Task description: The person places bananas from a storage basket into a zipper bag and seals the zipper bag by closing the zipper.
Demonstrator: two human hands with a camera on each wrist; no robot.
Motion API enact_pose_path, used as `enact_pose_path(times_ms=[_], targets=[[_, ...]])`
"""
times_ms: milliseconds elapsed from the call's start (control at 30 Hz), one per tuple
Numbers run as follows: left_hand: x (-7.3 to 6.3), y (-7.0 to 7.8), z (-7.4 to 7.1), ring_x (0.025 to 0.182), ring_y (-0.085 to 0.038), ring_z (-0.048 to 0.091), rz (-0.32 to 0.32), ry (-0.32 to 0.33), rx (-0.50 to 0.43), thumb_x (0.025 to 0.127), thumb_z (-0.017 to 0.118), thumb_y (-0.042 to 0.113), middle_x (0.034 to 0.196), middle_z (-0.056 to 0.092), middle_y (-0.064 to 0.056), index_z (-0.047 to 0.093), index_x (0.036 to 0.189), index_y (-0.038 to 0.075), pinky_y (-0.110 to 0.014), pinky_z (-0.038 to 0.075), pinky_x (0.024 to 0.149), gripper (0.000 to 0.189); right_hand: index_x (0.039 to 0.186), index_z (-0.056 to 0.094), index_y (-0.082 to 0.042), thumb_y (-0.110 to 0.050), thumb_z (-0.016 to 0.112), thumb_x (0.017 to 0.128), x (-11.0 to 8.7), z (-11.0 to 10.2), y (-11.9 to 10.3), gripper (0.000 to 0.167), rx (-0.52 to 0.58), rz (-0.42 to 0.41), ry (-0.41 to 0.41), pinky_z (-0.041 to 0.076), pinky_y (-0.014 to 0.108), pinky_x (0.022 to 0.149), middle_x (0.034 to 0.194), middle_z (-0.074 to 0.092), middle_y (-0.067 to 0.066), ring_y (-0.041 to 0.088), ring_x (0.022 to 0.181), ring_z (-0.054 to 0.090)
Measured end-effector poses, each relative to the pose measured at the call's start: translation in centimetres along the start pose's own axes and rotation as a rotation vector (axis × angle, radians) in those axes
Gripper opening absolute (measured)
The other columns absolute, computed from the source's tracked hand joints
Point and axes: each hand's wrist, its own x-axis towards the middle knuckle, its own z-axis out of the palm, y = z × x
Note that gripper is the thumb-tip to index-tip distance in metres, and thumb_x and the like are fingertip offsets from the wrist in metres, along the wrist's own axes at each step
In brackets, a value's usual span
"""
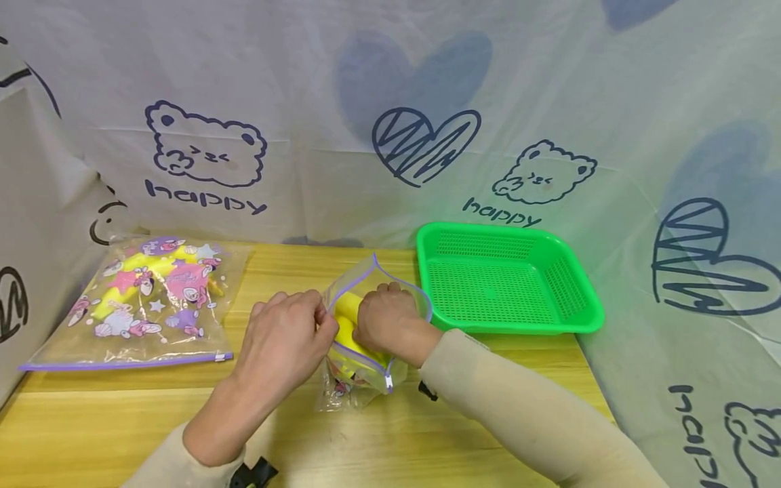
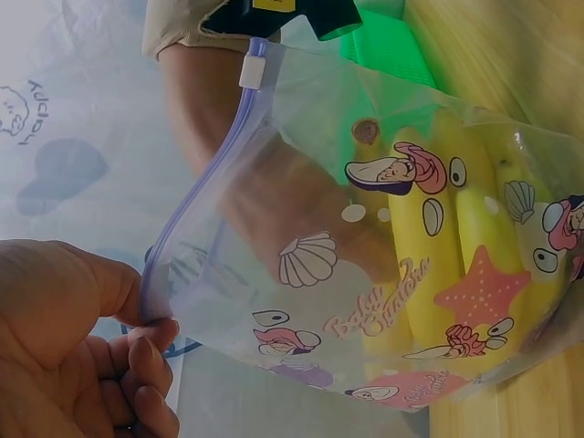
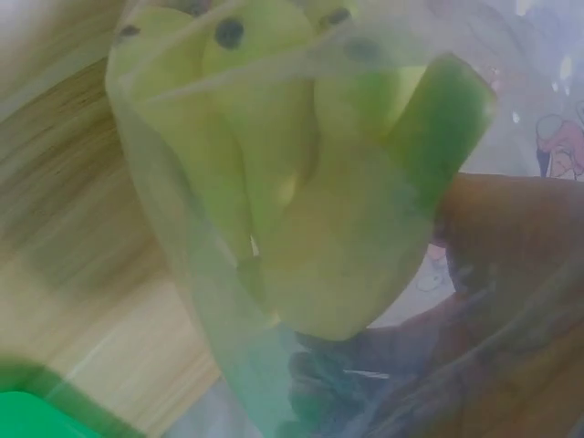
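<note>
A clear zip bag (image 1: 393, 373) with a purple seal and cartoon prints stands unzipped at the table's middle. My left hand (image 1: 281, 339) pinches its rim between thumb and fingers, plainly so in the left wrist view. Down through the mouth reaches my right hand (image 1: 390, 322), inside the bag. Several yellow bananas (image 2: 420, 265) lie in there, dark tips showing. In the right wrist view, the thumb and fingers of my right hand (image 3: 502, 265) grip a banana (image 3: 356, 255) near its green end; bag plastic blurs part of the hold. The white slider (image 2: 253, 71) sits at one end of the seal.
To the left, a second printed zip bag (image 1: 183, 342) lies flat with yellow contents, its purple seal toward me. A green plastic basket (image 1: 509, 327) stands at the back right, close to the unzipped bag. Patterned cloth (image 1: 323, 190) encloses the wooden table (image 1: 342, 457) behind and at both sides.
</note>
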Motion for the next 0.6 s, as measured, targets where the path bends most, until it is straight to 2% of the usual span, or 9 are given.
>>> enact_pose_path(times_ms=[200, 400, 500, 600], targets=[[0.0, -0.1, -0.1, 0.067, -0.022, 0.048, -0.007, -0.005, 0.003, 0.093, 0.062, 0.017, 0.067, 0.059, 0.003, 0.056, 0.072, 0.018, -0.038, 0.034, 0.069, 0.022, 0.103, 0.073, -0.01, -0.052, 0.06, 0.1, -0.1, 0.0, 0.3, 0.044, 0.003, -0.001, -0.01, 0.054, 0.04, 0.09, 0.104, 0.066, 0.006, 0.024, 0.103, 0.057], [0.0, -0.2, -0.1, 0.066, -0.022, 0.048, -0.012, 0.0, 0.003, 0.092, 0.059, 0.015, 0.066, 0.058, 0.003, 0.056, 0.071, 0.017, -0.038, 0.033, 0.069, 0.022, 0.099, 0.074, -0.01, -0.041, 0.058, 0.101, -0.3, 0.0, 0.6, 0.034, 0.035, -0.028, -0.012, 0.055, 0.042, 0.092, 0.105, 0.068, 0.008, 0.025, 0.104, 0.059], [-0.1, -0.2, -0.2, 0.066, -0.021, 0.048, -0.017, -0.003, 0.002, 0.092, 0.059, 0.015, 0.065, 0.056, 0.004, 0.055, 0.071, 0.017, -0.037, 0.033, 0.069, 0.022, 0.091, 0.072, -0.011, -0.038, 0.058, 0.102, -0.6, -0.3, 0.7, 0.033, 0.064, -0.054, 0.002, 0.053, 0.041, 0.094, 0.102, 0.069, 0.008, 0.025, 0.103, 0.061], [-0.1, -0.3, -0.3, 0.066, -0.021, 0.048, -0.021, -0.005, 0.002, 0.092, 0.059, 0.015, 0.064, 0.056, 0.004, 0.055, 0.071, 0.017, -0.037, 0.033, 0.069, 0.022, 0.079, 0.068, -0.014, -0.038, 0.058, 0.103, -1.2, -0.7, 1.1, 0.036, 0.085, -0.076, 0.052, 0.051, 0.038, 0.097, 0.093, 0.07, 0.006, 0.023, 0.097, 0.063]])
